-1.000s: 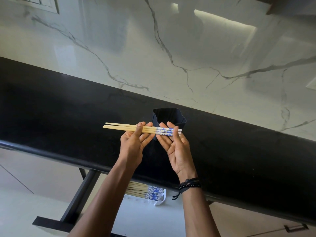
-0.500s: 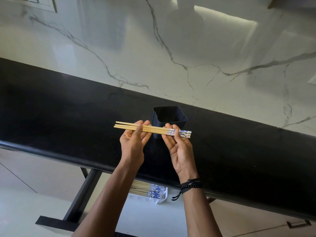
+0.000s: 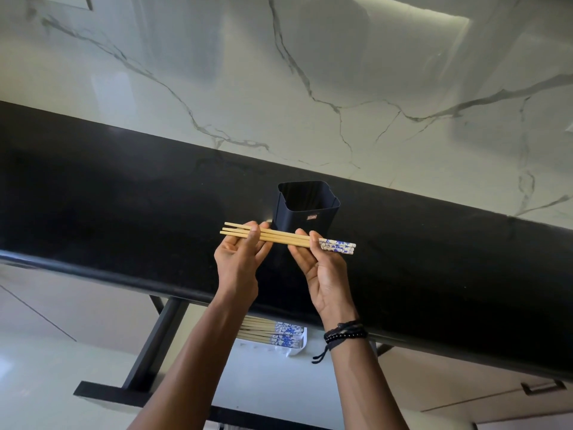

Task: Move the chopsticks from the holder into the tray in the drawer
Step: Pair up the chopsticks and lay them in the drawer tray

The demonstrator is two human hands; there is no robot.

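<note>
A small bundle of bamboo chopsticks point(image 3: 285, 238) with blue-and-white patterned ends lies level in both hands, just in front of the black square holder point(image 3: 305, 212) on the black countertop. My left hand point(image 3: 240, 259) pinches the plain tips between thumb and fingers. My right hand point(image 3: 322, 268) holds the bundle near the patterned ends, which stick out to the right. Below the counter edge, several more chopsticks point(image 3: 273, 333) lie in a white tray point(image 3: 299, 347) in the open drawer, partly hidden by my left forearm.
The black countertop point(image 3: 124, 212) runs across the view with a white marble wall point(image 3: 310, 88) behind it. The open drawer's black front point(image 3: 124, 395) juts out below. A closed drawer handle point(image 3: 542, 387) shows at lower right.
The chopstick bundle has slid rightwards in my hands, so the patterned ends now stick out past my right hand. Both hands have kept their grip.
</note>
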